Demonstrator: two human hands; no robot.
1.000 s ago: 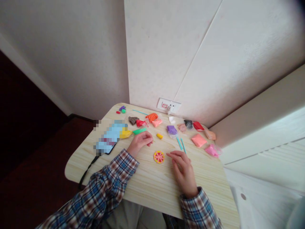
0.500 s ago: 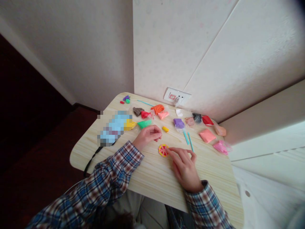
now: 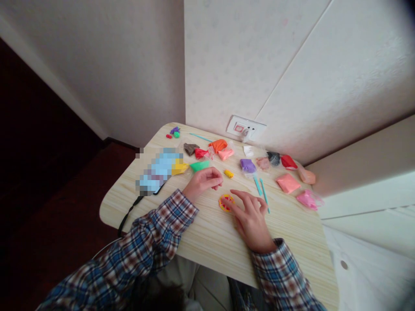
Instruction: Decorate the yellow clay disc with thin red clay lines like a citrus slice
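Observation:
A small round clay disc [image 3: 222, 203] with a yellow rim and a red and pink pattern lies flat on the table. My right hand [image 3: 251, 218] is over its right side, thumb and forefinger spread apart, the thumb across the disc; whether it touches cannot be made out. Up and to the left of the disc, my left hand [image 3: 207, 181] has its fingers curled and tips together; anything in them is hidden. Just beyond the hands is a small yellow clay piece [image 3: 228, 173]. A green clay packet [image 3: 199, 166] lies partly behind my left hand.
Bagged clay lies toward the wall, including a purple packet [image 3: 248, 166], an orange packet [image 3: 218, 145] and a pink packet [image 3: 308, 199]. Turquoise tools [image 3: 264, 194] lie right of my hands. A blurred-out phone-like object [image 3: 158, 170] with a black strap is at the left. A wall socket [image 3: 245, 128] is behind.
My right forefinger has lifted off the disc and spread away from the thumb. My left hand keeps its curled pose. The whole view has shifted slightly.

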